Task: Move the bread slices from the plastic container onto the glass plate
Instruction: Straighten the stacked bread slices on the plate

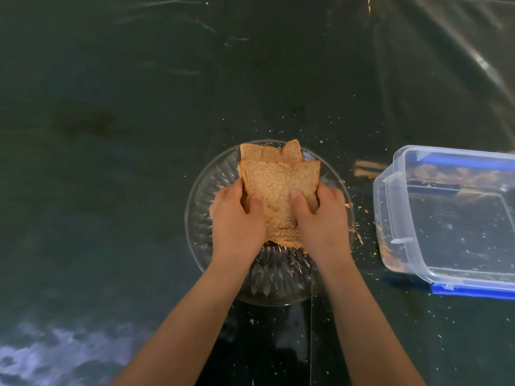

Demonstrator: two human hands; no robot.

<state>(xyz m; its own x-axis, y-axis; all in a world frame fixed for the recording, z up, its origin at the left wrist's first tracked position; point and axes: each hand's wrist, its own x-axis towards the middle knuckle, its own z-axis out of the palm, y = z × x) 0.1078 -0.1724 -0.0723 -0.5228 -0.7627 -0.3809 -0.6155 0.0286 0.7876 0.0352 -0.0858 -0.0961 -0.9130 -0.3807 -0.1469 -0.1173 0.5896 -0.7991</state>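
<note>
Head view, with the glass plate [200,190] as the landmark. Over its left-centre, the left hand [237,218] is curled closed around the left edge of a stack of bread slices [278,188], thumb on top. At the plate's centre the stack lies with its long axis running from the person toward the far rim, its scalloped end pointing away; a slice beneath pokes out beyond that far end. Over the right-centre, the right hand [317,215] clamps the stack's right edge the same way. Well right of the plate, the plastic container [390,207] lies tipped, holding only crumbs as far as I can tell. The risk, as I judge it: squeezing from both sides could buckle or tear the soft slices, and uneven release could slide the stack off the rim.
</note>
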